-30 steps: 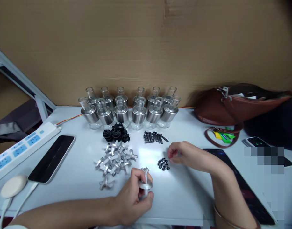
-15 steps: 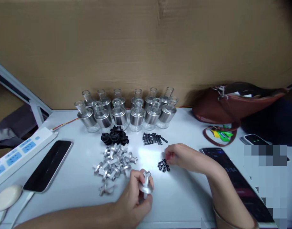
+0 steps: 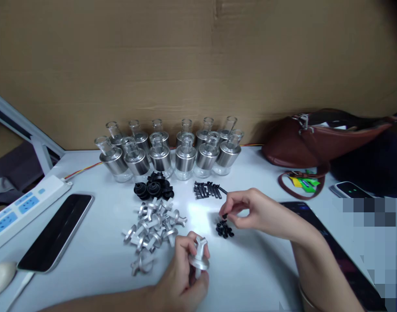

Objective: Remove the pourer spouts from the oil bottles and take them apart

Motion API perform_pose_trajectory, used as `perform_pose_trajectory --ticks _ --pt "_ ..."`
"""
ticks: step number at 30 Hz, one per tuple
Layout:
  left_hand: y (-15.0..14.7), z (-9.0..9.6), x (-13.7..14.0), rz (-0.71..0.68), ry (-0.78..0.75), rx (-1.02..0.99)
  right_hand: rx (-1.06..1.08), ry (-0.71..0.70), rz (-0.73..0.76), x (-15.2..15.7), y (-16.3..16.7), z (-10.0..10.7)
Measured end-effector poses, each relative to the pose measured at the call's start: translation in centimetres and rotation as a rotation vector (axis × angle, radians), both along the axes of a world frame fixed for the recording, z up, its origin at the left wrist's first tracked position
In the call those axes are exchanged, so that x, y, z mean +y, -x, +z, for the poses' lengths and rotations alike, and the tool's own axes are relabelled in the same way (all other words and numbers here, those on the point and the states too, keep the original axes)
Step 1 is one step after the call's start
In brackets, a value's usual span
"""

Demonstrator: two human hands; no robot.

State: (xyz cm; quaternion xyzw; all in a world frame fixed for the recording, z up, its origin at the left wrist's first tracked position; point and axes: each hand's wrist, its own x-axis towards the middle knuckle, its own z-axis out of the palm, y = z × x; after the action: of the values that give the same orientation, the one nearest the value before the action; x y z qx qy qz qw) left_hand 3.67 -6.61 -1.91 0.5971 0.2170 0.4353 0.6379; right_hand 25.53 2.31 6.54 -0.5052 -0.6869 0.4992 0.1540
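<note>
My left hand (image 3: 185, 271) is closed around a silver metal fitting (image 3: 200, 258) with a round flange and a forked top end. Between thumb and forefinger, my right hand (image 3: 245, 210) pinches a small black ring (image 3: 224, 216), just above a little pile of similar black rings (image 3: 224, 229). Left of my left hand lies a heap of silver fittings (image 3: 154, 223), with one lone silver fitting (image 3: 142, 263) nearer to me. Behind them sit black ribbed stoppers (image 3: 153, 188). A cluster of short black rods (image 3: 207, 190) lies beyond my right hand.
Two rows of glass bottles with metal bands (image 3: 185, 162) stand at the back against cardboard (image 3: 185, 65). At left are a phone (image 3: 55, 234) and a power strip (image 3: 26, 208). A large phone (image 3: 328, 242) lies under my right forearm; a brown bag (image 3: 289, 143) sits behind it.
My right hand has lifted slightly off the pile and now shows a black ring in its pinch. My left hand still holds the silver fitting. The view has shifted a little.
</note>
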Motion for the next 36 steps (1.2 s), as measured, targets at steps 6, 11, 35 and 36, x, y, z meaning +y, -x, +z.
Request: perform_pose_trajectory --ticks 6,11,35,36 --pt "0.1 0.8 -0.1 0.027 -0.019 0.043 0.274 0.040 0.090 -0.6 2.2 -0.4" --pt "-0.1 0.8 0.0 0.035 -0.028 0.034 0.371 0.147 0.188 -0.6 2.9 -0.5" --pt "0.3 2.0 0.1 0.066 -0.063 0.099 0.584 0.486 0.150 -0.7 4.0 -1.9" --pt "0.3 2.1 0.1 0.074 -0.071 0.103 0.603 0.493 0.150 -0.7 4.1 -2.0"
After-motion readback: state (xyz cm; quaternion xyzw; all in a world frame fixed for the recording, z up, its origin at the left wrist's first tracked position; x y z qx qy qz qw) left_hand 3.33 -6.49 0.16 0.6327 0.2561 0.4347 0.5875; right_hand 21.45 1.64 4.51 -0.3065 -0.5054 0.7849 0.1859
